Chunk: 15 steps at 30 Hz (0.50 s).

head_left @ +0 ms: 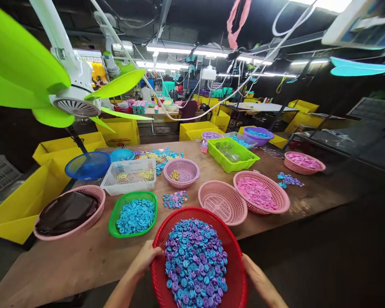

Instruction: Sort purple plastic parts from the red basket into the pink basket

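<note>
Right now you have the red basket (199, 256) between both hands at the near edge of the wooden table (83, 256), low at 6 o'clock in your view. Your left hand (146, 259) wraps the rim on the basket's 9 o'clock side, fingers curled over the edge; your right hand (255, 273) lies flat against the rim at its 3 o'clock side, fingers stretched along the outside. Both are closed on the basket, which is heaped with small blue and purple round pieces (195, 261).

Just beyond it at 12 o'clock sits an empty pink basket (223, 202), with a small loose pile of blue and purple pieces (175, 199) to its left. At 10 o'clock from the red basket is a green basket (133, 214) of blue pieces, and farther out at 9 o'clock a pink basket holding something dark brown (69, 211). At 1 o'clock a pink basket of pink pieces (261, 192) rests near the empty one. Farther back stand a white tray (128, 175), a blue basket (87, 165) and a lime green bin (232, 155). A green fan (67, 96) hangs high at 10 o'clock.
</note>
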{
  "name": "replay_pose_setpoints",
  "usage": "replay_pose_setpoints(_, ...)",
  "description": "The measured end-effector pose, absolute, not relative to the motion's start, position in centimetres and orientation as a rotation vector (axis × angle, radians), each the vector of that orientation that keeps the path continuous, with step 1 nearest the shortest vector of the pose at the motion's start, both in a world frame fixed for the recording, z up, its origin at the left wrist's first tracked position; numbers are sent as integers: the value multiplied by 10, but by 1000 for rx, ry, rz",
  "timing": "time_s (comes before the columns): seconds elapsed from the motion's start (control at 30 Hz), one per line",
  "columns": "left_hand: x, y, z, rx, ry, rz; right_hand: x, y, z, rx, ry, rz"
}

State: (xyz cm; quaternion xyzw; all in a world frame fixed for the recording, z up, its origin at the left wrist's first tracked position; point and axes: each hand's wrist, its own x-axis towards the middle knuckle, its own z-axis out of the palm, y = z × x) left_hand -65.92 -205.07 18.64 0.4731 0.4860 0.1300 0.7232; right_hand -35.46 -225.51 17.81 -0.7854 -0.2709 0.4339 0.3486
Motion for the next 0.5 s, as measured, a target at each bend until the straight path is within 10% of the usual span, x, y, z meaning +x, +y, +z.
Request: replay_pose_setpoints(0.5,-781,-1997,198,698,1521,571,-360,-2043,131,-2002,-906,1252)
